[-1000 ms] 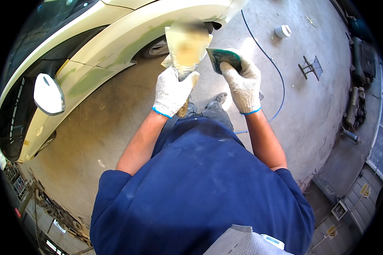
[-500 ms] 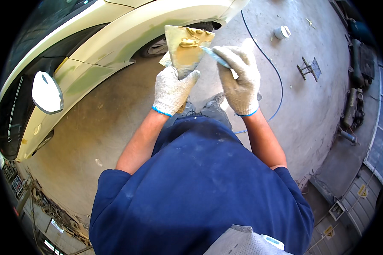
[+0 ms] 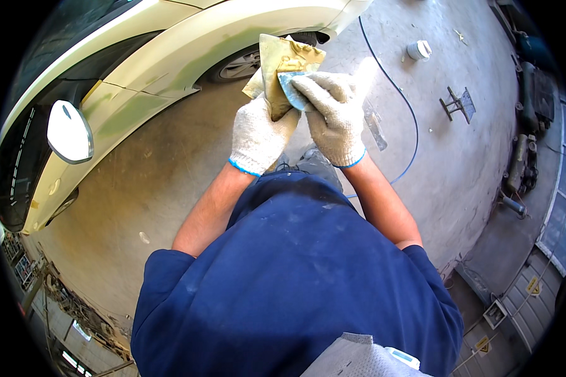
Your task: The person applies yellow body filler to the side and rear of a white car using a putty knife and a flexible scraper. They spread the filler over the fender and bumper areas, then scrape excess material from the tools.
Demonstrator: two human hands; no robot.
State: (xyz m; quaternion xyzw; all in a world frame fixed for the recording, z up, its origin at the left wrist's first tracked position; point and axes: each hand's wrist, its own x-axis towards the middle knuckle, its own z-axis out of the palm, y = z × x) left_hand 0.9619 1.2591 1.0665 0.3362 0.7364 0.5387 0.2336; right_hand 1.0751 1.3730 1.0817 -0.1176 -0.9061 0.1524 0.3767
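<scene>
My left hand (image 3: 261, 135), in a pale knit glove, is closed around the narrow lower end of a putty-smeared scraper (image 3: 270, 53) with a wide blade. Yellow filler putty (image 3: 305, 56) lies on the blade's upper right part. A second beige flat piece (image 3: 253, 87) sticks out behind this scraper; its kind is unclear. My gloved right hand (image 3: 338, 119) pinches a light blue spreader (image 3: 288, 85), which lies against the putty-covered face. Just beyond both hands is the car's cream fender (image 3: 188, 53), with greenish sanded patches, and its wheel (image 3: 236, 66).
The car's white side mirror (image 3: 69, 133) juts out at the left. A blue hose (image 3: 404, 94) curves over the concrete floor to my right. Farther right are a white bucket (image 3: 418, 50) and a small metal stand (image 3: 459, 105). Cylinders (image 3: 517, 160) line the right wall.
My right hand has moved left and slightly down, bringing the spreader across the scraper's face. The scraper has shifted slightly right, and the putty on it looks flatter.
</scene>
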